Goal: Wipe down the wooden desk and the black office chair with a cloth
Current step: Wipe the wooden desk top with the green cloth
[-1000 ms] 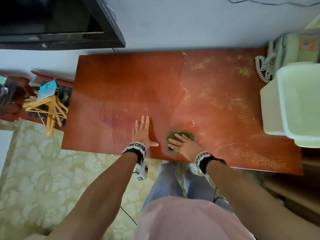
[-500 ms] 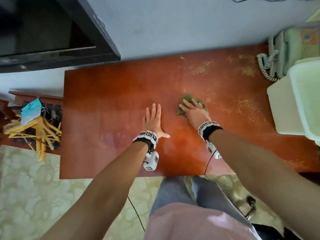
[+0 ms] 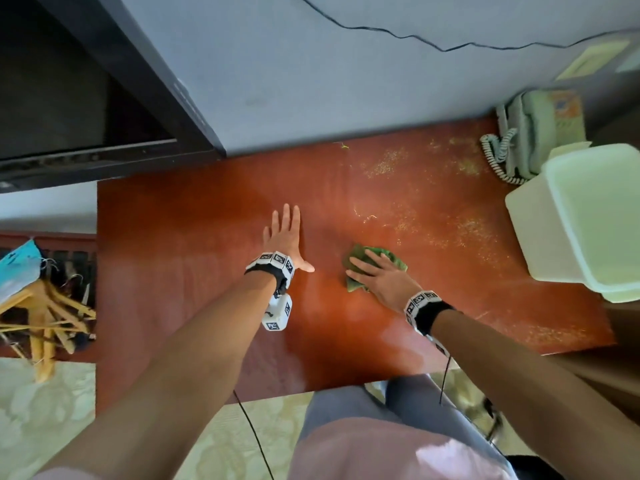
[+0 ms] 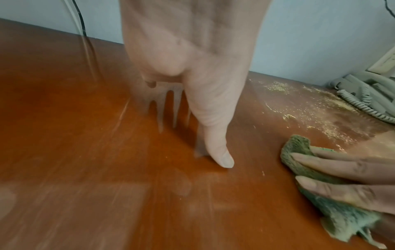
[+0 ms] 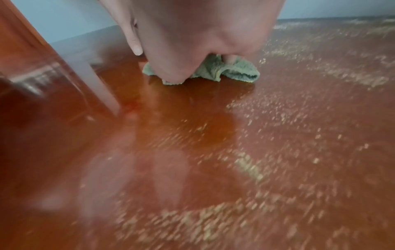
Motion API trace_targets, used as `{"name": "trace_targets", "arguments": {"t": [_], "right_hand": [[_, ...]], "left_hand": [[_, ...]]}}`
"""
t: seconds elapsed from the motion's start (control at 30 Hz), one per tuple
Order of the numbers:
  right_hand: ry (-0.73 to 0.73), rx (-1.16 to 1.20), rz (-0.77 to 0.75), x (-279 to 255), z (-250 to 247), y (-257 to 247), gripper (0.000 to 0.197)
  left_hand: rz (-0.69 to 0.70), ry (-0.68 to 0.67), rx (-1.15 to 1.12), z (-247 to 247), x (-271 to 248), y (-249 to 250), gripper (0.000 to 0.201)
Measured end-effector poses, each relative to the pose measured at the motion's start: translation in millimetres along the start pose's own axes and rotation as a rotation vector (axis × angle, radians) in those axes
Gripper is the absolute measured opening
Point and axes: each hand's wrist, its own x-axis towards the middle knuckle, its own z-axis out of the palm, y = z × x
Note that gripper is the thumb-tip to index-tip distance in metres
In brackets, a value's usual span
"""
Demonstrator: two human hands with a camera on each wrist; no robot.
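Observation:
A red-brown wooden desk [image 3: 194,265] fills the head view, with pale yellow dust [image 3: 460,230] spread over its right half. My right hand [image 3: 377,275] lies flat with straight fingers on a crumpled green cloth [image 3: 388,256] near the desk's middle; the cloth [image 4: 299,152] [image 5: 237,71] bunches out beyond the fingers. To the left of the cloth my left hand [image 3: 284,233] rests flat on the bare wood, fingers straight and thumb out. No black office chair is in view.
A white plastic bin [image 3: 581,220] stands at the desk's right edge, with a corded telephone [image 3: 533,140] behind it by the wall. A dark television [image 3: 79,98] hangs at the back left. Wooden hangers [image 3: 45,317] lie on a low shelf at the left.
My right hand has slid the cloth from the desk's middle back toward me and a little to the right. The left hand stays flat in the same spot.

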Motion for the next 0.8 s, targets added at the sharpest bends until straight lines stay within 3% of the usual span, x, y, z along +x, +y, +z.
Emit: {"name": "trace_targets", "arguments": {"t": [0.2, 0.6, 0.8], "right_hand": [[-0.03, -0.019, -0.159, 35.4, -30.7, 44.6, 0.062], [0.118, -0.037, -0.024, 181.5, -123.2, 101.5, 0.051], [0.191, 0.061, 0.039, 257.8, -149.0, 108.9, 0.048]], "left_hand": [[-0.048, -0.036, -0.036, 3.1, 12.2, -7.3, 0.158], [-0.052, -0.038, -0.064, 6.9, 18.7, -8.1, 0.159], [-0.067, -0.011, -0.053, 11.9, 21.9, -8.4, 0.162]]}}
